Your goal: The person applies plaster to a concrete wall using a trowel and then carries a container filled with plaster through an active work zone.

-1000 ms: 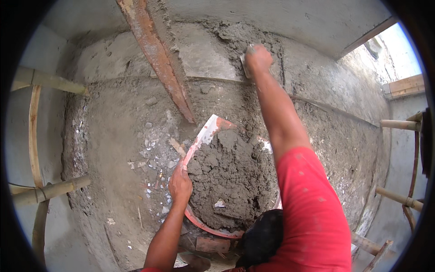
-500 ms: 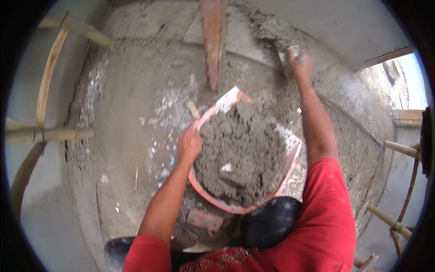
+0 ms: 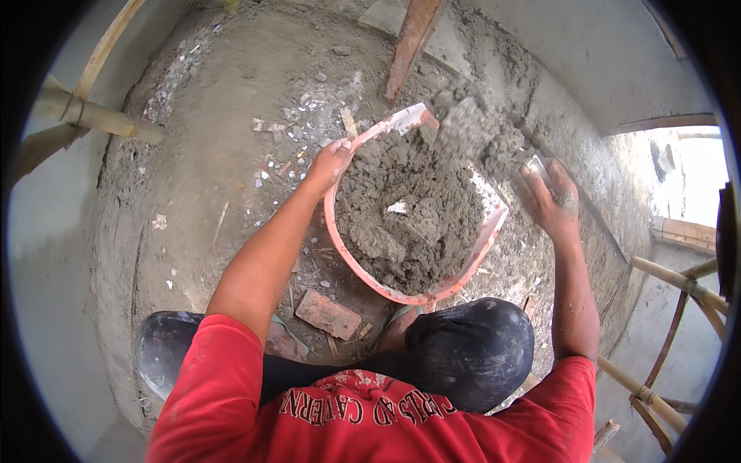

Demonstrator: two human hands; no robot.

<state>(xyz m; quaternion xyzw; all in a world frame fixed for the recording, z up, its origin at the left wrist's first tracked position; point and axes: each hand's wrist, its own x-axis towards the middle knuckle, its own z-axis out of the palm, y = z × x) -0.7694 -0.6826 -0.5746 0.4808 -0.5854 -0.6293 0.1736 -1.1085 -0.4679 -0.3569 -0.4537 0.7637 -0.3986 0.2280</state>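
Note:
A broken orange-pink plastic basin (image 3: 421, 298) stands in front of my knees, with lumpy grey mortar (image 3: 409, 247) heaped in it and a small white chip on top. My left hand (image 3: 330, 163) is closed on the basin's upper left rim. Beyond the right side of the basin, my right hand (image 3: 556, 199) grips a trowel (image 3: 536, 164) by its mortar-smeared handle. Blurred lumps of wet mortar (image 3: 467, 127) cover or hide the trowel's blade, above the basin's far right edge.
A rough wooden plank (image 3: 413, 46) slants down behind the basin. A broken brick (image 3: 328, 313) lies between my feet, and white chips litter the ground to the left. Bamboo poles (image 3: 100, 116) stick out at the left wall, with more poles (image 3: 671, 282) at the right.
My right hand has come back from the far wall's foot toward the basin, bringing the trowel and mortar. My left hand stays on the rim. The view has shifted.

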